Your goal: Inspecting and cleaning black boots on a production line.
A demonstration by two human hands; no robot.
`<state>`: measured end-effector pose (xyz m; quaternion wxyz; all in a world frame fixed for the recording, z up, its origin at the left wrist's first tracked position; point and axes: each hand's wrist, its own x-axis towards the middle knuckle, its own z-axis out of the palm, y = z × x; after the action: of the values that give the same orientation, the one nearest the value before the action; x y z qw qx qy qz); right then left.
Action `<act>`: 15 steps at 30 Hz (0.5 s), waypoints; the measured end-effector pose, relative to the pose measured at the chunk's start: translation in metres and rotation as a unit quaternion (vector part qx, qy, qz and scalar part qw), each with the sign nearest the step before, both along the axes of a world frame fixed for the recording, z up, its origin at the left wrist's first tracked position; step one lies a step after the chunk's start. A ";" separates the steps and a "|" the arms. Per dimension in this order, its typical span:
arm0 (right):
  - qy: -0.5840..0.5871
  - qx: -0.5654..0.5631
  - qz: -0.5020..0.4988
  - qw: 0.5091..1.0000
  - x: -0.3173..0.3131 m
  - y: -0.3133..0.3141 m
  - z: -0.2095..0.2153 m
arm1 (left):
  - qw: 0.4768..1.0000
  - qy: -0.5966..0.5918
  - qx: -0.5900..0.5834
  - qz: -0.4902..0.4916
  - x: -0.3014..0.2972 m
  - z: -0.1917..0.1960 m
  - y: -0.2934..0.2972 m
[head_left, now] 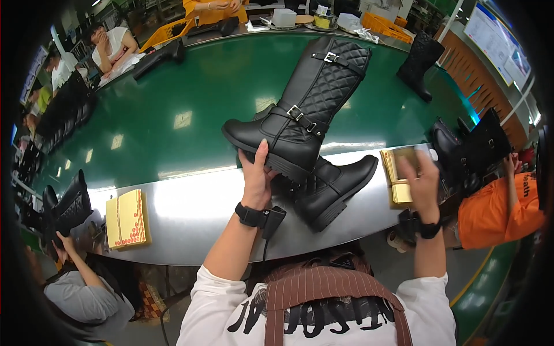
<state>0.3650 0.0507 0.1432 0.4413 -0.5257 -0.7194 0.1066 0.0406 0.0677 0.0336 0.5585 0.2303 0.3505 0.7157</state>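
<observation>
My left hand is closed around the sole edge of a black boot, thumb up along its side. Quilting covers the back of the boot's shaft, with buckled straps at the ankle and near the top. Its toe points left and the shaft leans up to the right. Below it a second black boot lies on the metal ledge, toe to the right. My right hand is over a bundle of yellow paper slips. Motion smears its fingers, and a blurred tan patch shows beside them.
A green work surface curves beyond the metal ledge. Another yellow stack lies left. Dark boots are at right, near an orange-shirted person. A grey-shirted person handles a boot at left.
</observation>
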 end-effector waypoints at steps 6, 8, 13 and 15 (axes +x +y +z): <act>-0.191 0.165 0.184 0.950 -0.151 0.016 0.005 | 1.000 -0.004 0.004 -0.004 -0.004 -0.002 0.001; -0.208 0.170 0.197 0.943 -0.163 0.025 -0.001 | 1.000 -0.006 0.020 0.008 0.000 0.005 -0.001; -0.310 0.071 0.240 0.917 -0.133 0.009 0.013 | 0.997 -0.010 0.041 0.058 0.003 0.017 -0.012; -0.367 0.043 0.222 0.902 -0.111 0.007 0.017 | 0.998 -0.043 0.044 0.027 -0.003 0.017 -0.010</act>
<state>0.2540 0.0581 0.1599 0.1331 -0.3349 -0.9323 -0.0299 0.0380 0.0575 0.0503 0.5426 0.2140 0.3009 0.7545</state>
